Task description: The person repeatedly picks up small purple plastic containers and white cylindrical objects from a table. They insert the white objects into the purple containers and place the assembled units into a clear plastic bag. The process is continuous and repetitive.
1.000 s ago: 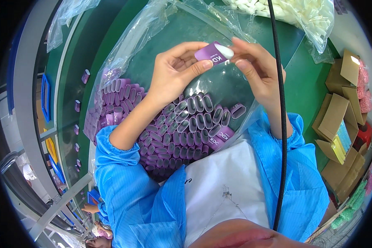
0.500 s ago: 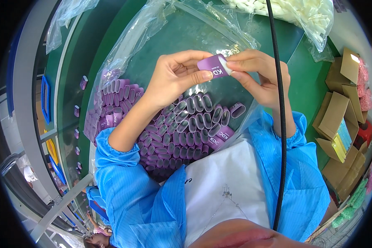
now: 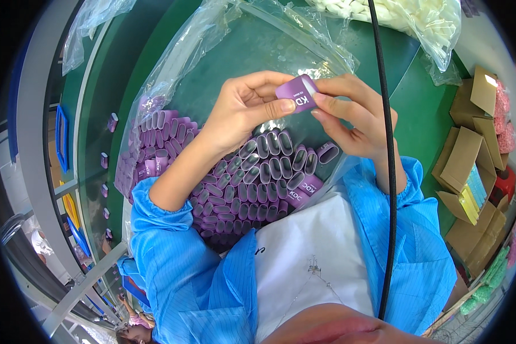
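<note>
Both hands meet above a clear plastic bag (image 3: 212, 51) on a green table. My left hand (image 3: 243, 112) pinches a small purple sleeve (image 3: 295, 96) with a white piece showing at its right end. My right hand (image 3: 352, 117) grips the same sleeve from the right, fingertips on that end. Below the hands, several more purple sleeves (image 3: 252, 183) lie packed in rows inside the bag, their open ends facing up. Both forearms wear blue sleeves.
A bag of white pieces (image 3: 401, 17) lies at the far edge of the green table (image 3: 418, 109). Open cardboard boxes (image 3: 464, 166) stand at the right. A black cable (image 3: 387, 143) hangs down in front. Loose purple sleeves (image 3: 112, 121) sit on the left.
Both hands have drawn slightly lower and nearer with the purple sleeve. The white piece now shows less beyond the sleeve's right end.
</note>
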The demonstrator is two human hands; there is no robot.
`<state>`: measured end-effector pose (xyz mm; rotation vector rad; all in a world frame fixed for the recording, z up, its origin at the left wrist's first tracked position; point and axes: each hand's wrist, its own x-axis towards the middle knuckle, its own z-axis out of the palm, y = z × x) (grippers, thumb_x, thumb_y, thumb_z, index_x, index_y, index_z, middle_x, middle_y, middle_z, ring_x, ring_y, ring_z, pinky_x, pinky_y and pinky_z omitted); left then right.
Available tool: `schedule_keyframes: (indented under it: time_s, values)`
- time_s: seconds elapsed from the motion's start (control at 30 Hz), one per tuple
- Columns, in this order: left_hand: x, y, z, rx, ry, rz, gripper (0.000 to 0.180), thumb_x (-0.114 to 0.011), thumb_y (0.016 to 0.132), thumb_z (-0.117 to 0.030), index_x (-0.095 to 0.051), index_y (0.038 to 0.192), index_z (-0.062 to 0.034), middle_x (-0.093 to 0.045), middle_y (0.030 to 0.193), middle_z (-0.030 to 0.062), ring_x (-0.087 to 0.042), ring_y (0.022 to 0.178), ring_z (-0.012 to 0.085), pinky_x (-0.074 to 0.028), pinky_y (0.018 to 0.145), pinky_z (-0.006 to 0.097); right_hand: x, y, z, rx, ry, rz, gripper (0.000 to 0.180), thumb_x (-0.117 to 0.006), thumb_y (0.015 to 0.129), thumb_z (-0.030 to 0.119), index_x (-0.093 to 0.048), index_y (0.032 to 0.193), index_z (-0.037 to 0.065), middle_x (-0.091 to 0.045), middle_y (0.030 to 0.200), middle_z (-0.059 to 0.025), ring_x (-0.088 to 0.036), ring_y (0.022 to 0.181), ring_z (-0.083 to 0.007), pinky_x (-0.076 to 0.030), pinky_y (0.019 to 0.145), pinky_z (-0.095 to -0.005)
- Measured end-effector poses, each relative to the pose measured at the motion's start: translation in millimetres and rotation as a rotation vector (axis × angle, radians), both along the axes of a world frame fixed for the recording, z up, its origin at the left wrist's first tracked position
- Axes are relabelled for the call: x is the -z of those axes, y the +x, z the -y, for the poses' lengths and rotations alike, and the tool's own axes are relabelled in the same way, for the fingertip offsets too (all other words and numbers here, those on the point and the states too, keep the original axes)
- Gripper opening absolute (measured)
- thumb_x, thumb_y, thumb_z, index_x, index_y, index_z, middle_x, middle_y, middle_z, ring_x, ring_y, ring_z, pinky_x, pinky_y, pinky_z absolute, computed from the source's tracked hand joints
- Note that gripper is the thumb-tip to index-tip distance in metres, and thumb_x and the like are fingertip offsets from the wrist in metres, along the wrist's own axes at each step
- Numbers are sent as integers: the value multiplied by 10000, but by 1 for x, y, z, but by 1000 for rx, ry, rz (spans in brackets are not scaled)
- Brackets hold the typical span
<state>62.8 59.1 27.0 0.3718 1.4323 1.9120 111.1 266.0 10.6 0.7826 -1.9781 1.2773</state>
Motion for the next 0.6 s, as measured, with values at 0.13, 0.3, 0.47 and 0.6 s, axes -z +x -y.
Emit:
schedule_keyframes:
  time_s: [0.13, 0.3, 0.47, 0.6]
  values:
    - [2, -6, 8, 1, -6, 19, 386, -693, 883, -117, -577, 1211, 50, -675, 1062, 114, -641, 939, 161, -505, 857, 294, 4, -7, 3, -34, -31, 59, 197, -774, 723, -1, -666, 889, -5, -680, 902, -136, -667, 715, -243, -529, 583, -307]
    - [-3, -4, 15, -9, -3, 66, 419, -692, 887, -146, -561, 1234, 49, -671, 1051, 98, -626, 934, 154, -491, 869, 305, -4, -15, 10, -77, -22, 106, 170, -762, 752, 35, -671, 893, 11, -673, 886, -119, -658, 707, -252, -532, 636, -313]
    - [-7, -21, 37, -147, -222, -119, 420, -691, 890, -161, -572, 1238, 43, -668, 1058, 98, -618, 937, 158, -477, 879, 314, -5, -35, -6, -72, -56, 200, 159, -754, 796, 56, -687, 939, 31, -680, 881, -95, -659, 772, -176, -512, 647, -283]
    - [-10, -91, 112, -461, -590, -423, 357, -689, 891, -165, -634, 1189, 24, -688, 983, 84, -642, 908, 143, -503, 835, 281, 10, -101, -51, 382, 26, 332, 144, -730, 812, 99, -684, 918, 13, -655, 778, -119, -643, 743, -195, -497, 627, -303]
